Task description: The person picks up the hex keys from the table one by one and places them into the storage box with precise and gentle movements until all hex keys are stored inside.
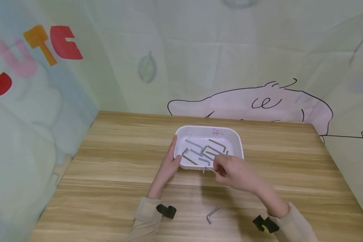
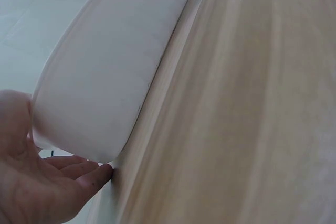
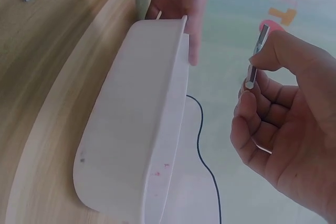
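Observation:
A white plastic tray (image 1: 237,144) with rounded corners stands on the wooden table and holds several L-shaped hex keys, some silver, some brassy. My left hand (image 1: 168,165) grips its left end, the thumb at the near corner; the left wrist view shows fingertips (image 2: 100,178) low against the tray wall (image 2: 107,66). Above the near rim, my right hand (image 1: 237,172) pinches a silver hex key (image 3: 258,51) between thumb and forefinger. The other right fingers curl loosely underneath. Part of the tray's near right corner is hidden behind this hand.
One silver hex key (image 1: 212,215) lies on the table (image 1: 118,188) in front of the tray, between the forearms. Printed cloth (image 1: 187,67) hangs behind the table's back edge and along its sides. Each wrist carries a black camera strap piece (image 1: 167,211).

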Demonstrator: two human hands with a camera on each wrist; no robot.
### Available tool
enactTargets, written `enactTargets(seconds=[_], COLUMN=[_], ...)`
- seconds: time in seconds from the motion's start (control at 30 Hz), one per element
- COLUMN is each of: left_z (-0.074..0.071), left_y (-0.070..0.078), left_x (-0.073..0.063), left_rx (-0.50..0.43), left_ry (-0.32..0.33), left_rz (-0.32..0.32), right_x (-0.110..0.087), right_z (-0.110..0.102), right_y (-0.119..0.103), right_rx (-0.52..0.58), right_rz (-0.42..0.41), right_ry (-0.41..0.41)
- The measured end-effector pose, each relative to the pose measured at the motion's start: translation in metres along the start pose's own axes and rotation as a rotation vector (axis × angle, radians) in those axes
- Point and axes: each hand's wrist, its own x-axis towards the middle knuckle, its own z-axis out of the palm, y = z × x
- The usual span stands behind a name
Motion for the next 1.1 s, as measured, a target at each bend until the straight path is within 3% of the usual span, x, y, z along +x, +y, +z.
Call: enactTargets(seconds=[0.4, 1.1], left_z=[0.0, 0.0], left_y=[-0.001, -0.004], left_x=[0.001, 0.003], left_rx=[0.004, 0.01], left_ry=[0.001, 0.005], left_rz=[0.005, 0.001], right_x=[0.017, 0.033], right_z=[-0.009, -0.002], right_y=[0.018, 0.05], right_rx=[0.067, 0.142], right_rz=[0.101, 0.232], right_ry=[0.008, 0.013])
